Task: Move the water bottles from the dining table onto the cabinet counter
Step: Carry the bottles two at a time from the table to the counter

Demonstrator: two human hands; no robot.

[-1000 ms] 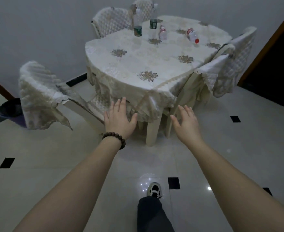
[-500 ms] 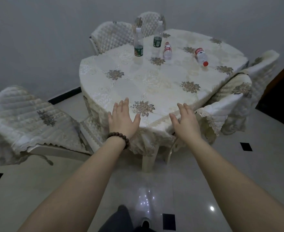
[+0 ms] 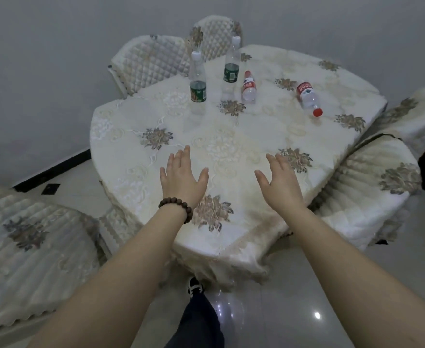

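Cloth-covered dining table [image 3: 156, 156], covered chairs [image 3: 153, 61], glossy tiled floor [image 3: 294, 285]

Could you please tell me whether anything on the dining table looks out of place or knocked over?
Yes. One red-label bottle lies on its side near the table's right edge, its red cap towards the camera. The other three bottles stand upright. No spill shows.

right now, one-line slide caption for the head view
Both hands, left and right, open above the table; four water bottles beyond.
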